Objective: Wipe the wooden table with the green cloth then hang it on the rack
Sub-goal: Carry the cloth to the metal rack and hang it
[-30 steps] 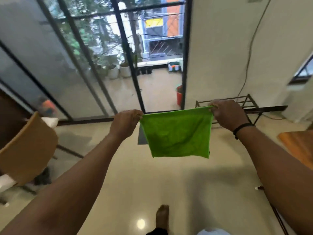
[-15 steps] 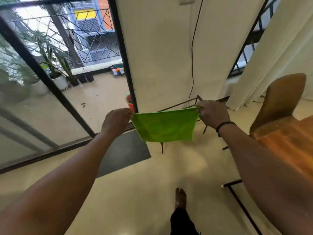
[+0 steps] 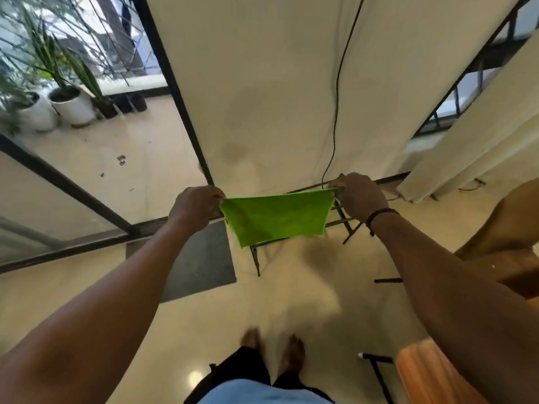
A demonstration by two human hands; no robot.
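**Green cloth held spread above the rack**

At the centre of the frame the green cloth (image 3: 277, 217) hangs stretched between two hands. The left hand (image 3: 195, 207) pinches its upper left corner in a clenched grip, and the right hand (image 3: 360, 196), with a dark band on the wrist, grips the upper right corner the same way. The cloth's top edge runs taut between them and the rest droops in a loose rectangle.

Behind and below the cloth stands a dark metal rack (image 3: 339, 220); its bars show to the right of the cloth and one leg reaches the floor beneath the lower edge. Whether the cloth touches the rack cannot be told.

A grey mat (image 3: 201, 260) lies on the pale floor at centre left. The wooden table (image 3: 423, 374) shows at the lower right corner, with a wooden chair (image 3: 513, 228) at the right edge. Potted plants (image 3: 70, 103) stand beyond the glass at upper left. A black cable (image 3: 338, 83) runs down the wall.
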